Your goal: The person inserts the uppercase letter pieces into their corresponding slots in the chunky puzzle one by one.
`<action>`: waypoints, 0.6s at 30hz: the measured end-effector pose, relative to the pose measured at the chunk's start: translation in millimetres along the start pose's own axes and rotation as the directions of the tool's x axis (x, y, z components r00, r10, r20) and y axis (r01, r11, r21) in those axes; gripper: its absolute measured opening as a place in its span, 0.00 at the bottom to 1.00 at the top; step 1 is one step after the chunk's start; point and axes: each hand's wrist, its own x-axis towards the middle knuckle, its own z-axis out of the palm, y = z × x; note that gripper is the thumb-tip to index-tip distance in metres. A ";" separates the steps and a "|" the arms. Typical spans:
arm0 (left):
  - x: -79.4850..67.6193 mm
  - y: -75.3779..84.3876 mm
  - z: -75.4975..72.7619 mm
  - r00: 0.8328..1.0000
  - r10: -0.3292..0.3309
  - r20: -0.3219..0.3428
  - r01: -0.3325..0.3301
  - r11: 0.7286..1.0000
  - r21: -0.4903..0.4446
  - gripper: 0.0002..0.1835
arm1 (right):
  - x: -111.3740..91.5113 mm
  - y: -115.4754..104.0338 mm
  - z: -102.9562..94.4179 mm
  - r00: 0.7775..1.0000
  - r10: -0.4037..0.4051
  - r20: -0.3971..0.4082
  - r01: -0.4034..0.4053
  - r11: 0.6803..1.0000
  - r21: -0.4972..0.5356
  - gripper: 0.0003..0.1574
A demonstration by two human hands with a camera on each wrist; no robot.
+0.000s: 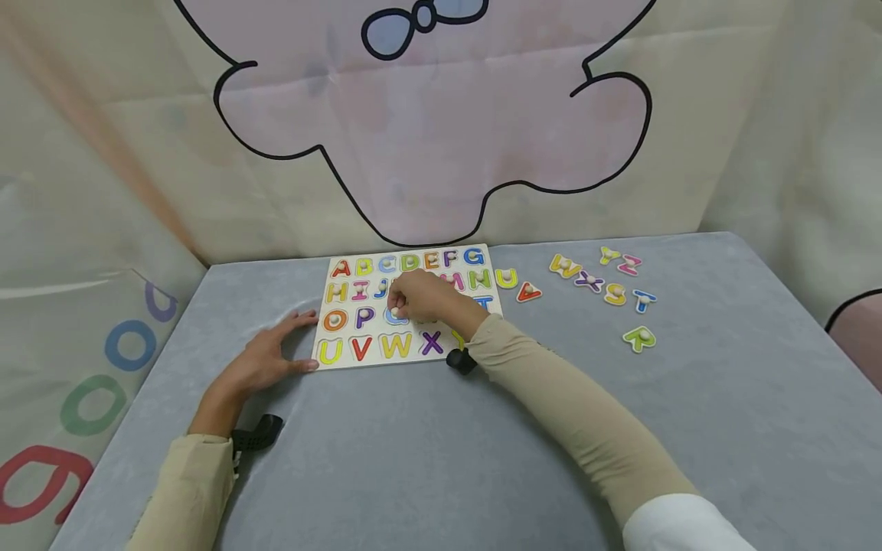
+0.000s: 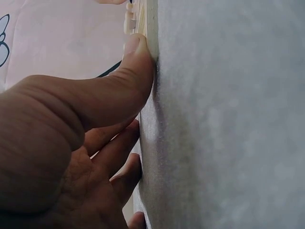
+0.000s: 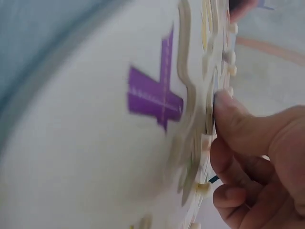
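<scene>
A white alphabet puzzle board [image 1: 375,362] with coloured letters lies flat near the back of the table. Over its third row, just right of the purple P [image 1: 364,316], my right hand [image 1: 420,297] pinches a small knobbed blue letter piece [image 1: 396,318], mostly covered by the fingers. In the right wrist view the thumb [image 3: 233,119] presses at the piece, close against the board near the purple X [image 3: 155,98]. My left hand [image 1: 272,356] rests at the board's left side with fingers spread. Its thumb [image 2: 131,71] touches the board's edge near the front corner.
Several loose knobbed letters lie right of the board: a yellow U [image 1: 506,278] beside its edge, a red V [image 1: 528,291], a yellow W [image 1: 565,265], a purple X [image 1: 589,281], a blue T [image 1: 644,301] and a green R [image 1: 639,339]. A printed curtain [image 1: 276,199] hangs behind the table.
</scene>
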 end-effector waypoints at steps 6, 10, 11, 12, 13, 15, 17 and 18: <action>0.7 0.0 -2.4 1.000 0.018 0.001 -0.018 1.000 0.000 0.45 | -1.0 -1.4 0.4 1.000 -0.016 0.014 0.016 1.000 -0.005 0.04; -0.1 0.0 -1.6 1.000 0.025 0.003 -0.026 1.000 0.004 0.45 | -2.4 0.2 0.7 0.999 -0.029 0.020 0.029 1.000 0.000 0.07; -0.3 0.2 -1.4 1.000 0.023 0.003 -0.023 1.000 0.007 0.45 | -4.3 0.9 0.2 0.999 -0.028 0.018 0.028 1.000 0.003 0.09; -0.5 0.2 -1.3 1.000 0.020 0.004 -0.020 1.000 0.009 0.46 | -7.2 2.6 -0.7 0.999 -0.032 0.011 0.032 0.999 0.007 0.11; -0.7 0.4 -1.2 1.000 0.017 0.005 -0.017 1.000 0.011 0.46 | -11.6 5.2 -2.5 0.999 -0.037 0.003 0.037 0.999 0.008 0.13; -1.2 0.5 -1.3 1.000 0.011 0.010 -0.012 1.000 0.008 0.46 | -26.5 13.9 -8.8 0.999 -0.045 -0.027 0.045 0.999 0.007 0.17; -0.9 0.9 -1.6 1.000 0.005 0.017 -0.005 1.000 0.009 0.47 | -49.9 28.1 -18.2 0.997 -0.048 -0.068 0.049 0.999 0.004 0.19; -0.6 1.1 -1.9 1.000 0.005 0.017 -0.005 1.000 0.012 0.47 | -63.6 37.2 -23.2 0.995 -0.047 -0.093 0.046 0.999 -0.005 0.18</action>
